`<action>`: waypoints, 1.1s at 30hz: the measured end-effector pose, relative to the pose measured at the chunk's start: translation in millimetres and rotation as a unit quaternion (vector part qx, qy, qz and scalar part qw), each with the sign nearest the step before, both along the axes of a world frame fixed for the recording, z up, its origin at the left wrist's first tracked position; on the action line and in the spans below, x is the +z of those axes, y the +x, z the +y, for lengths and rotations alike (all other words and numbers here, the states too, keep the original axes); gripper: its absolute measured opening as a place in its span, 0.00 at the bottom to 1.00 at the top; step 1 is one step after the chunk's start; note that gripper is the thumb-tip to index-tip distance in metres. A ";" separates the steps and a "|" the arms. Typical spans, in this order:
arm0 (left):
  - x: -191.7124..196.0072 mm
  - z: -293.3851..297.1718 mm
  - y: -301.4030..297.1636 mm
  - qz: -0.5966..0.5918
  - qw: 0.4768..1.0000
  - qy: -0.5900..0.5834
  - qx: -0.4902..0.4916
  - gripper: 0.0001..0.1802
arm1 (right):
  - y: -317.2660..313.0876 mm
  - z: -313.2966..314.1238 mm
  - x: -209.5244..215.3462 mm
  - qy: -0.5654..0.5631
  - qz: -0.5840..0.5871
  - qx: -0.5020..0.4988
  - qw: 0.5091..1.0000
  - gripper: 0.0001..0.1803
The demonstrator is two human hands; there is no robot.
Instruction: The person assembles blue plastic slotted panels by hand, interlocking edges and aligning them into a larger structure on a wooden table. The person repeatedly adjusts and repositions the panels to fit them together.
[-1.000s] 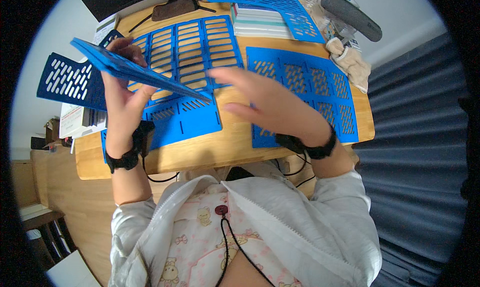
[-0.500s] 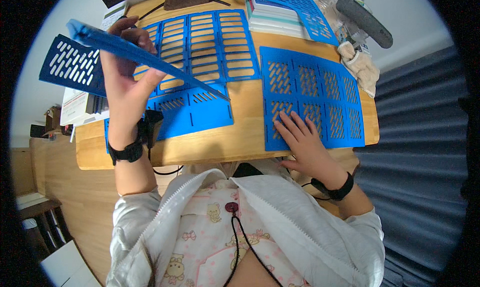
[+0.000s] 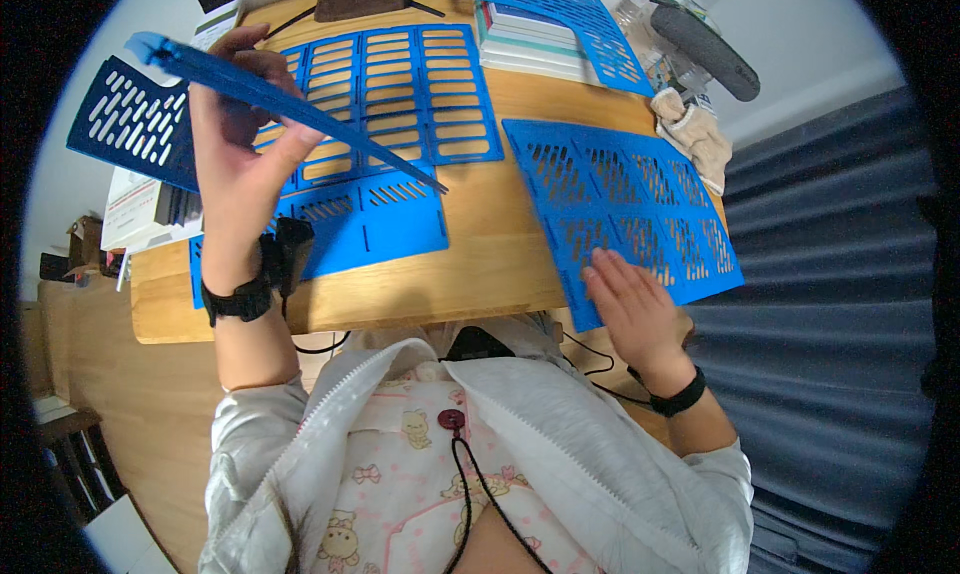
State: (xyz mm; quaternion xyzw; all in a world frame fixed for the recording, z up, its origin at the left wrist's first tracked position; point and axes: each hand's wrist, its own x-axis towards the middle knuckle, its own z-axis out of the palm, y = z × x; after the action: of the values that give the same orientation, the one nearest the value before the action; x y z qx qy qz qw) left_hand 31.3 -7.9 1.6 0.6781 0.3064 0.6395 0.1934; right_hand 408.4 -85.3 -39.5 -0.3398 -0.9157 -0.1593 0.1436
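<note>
My left hand (image 3: 235, 149) is closed on a folded blue felt-like panel (image 3: 290, 104), raised and seen almost edge-on, its thumb along the near side. Under my right hand (image 3: 637, 309) lies another blue slotted panel (image 3: 540, 189), tilted on the table with its near corner past the front edge. The right fingers rest close together on its near part; the thumb is hidden, seemingly beneath the edge. Left of the middle, a blue panel with long slots (image 3: 432, 99) lies flat, and a partly slotted blue sheet (image 3: 400, 229) sits nearer to me.
A dark blue slotted piece (image 3: 130, 124) stands out at the left above a white box (image 3: 135, 209). At the back, another blue panel (image 3: 560, 14) lies over stacked books (image 3: 530, 49). A grey elongated case (image 3: 705, 46) and a beige cloth (image 3: 692, 139) are at the right.
The panel under my right hand has turned and slid nearer, its near corner now over the table's front edge. My right hand has moved toward me. The left still holds its panel up.
</note>
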 end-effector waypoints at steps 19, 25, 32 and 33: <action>19.5 -12.3 -13.6 -0.041 0.995 0.088 0.035 0.36 | 93.7 98.9 196.3 -0.247 0.537 -0.018 0.807 0.17; 24.6 -17.7 -12.7 -0.072 0.991 0.098 0.058 0.36 | 40.2 161.3 209.1 -0.413 0.337 -0.013 0.846 0.22; 24.1 -24.4 -11.3 -0.073 0.992 0.075 0.075 0.36 | -60.7 223.6 168.8 -0.494 0.079 0.082 0.862 0.22; 23.4 -25.2 -11.5 -0.073 0.992 0.073 0.076 0.36 | -77.3 232.9 162.5 -0.506 0.023 0.084 0.858 0.22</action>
State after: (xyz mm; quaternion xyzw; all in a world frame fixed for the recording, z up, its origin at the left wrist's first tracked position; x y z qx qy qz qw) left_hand 19.8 -33.1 25.0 0.6168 0.2944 0.7207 0.1159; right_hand 331.0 147.6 123.0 -0.2907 -0.8918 0.3466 -0.0137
